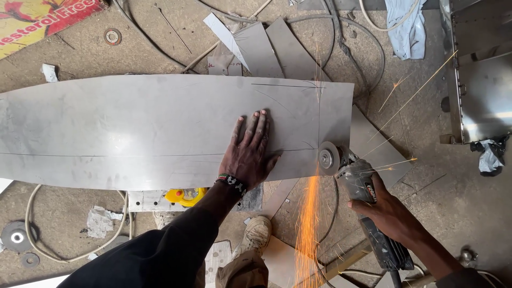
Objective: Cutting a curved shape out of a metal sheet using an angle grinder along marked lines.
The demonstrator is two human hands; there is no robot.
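Head view: left hand [249, 152] fingers flat on metal sheet [133, 128]

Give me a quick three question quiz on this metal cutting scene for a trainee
1. True or false: the left hand lies flat on the metal sheet.
2. Which tool does the right hand hold? A) hammer B) angle grinder C) drill
3. Fill in: the sparks mostly stream toward the person's ____.

Key: 1 true; 2 B; 3 shoe.
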